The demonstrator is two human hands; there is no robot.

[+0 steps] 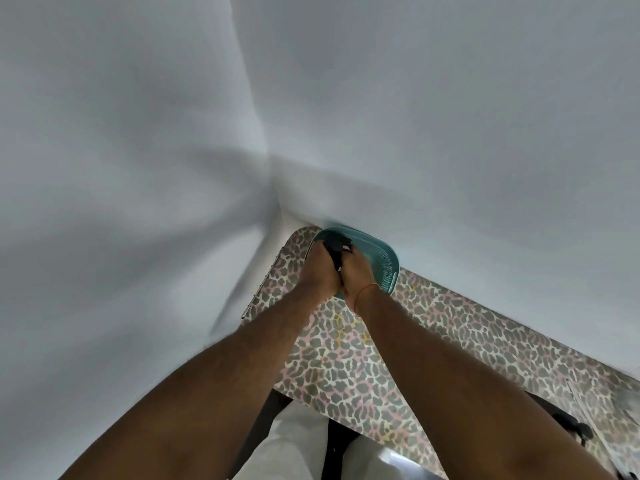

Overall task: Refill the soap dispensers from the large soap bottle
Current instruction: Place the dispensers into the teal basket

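Leopard-print table (346, 368) nearest. Both arms reach to its far corner: left hand (320, 273) and right hand (360, 277) side by side, fingers curled on a dark, blurred object (337, 249) over teal basket (381, 259); soap bottle not identifiable.

Home corner: leopard-print tablecloth (346, 362), white walls (415, 116)

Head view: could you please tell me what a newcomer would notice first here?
Two bare forearms reach forward, the left hand and right hand meeting on something black inside a teal basket. The basket sits at the far corner of a leopard-print table, against white walls.
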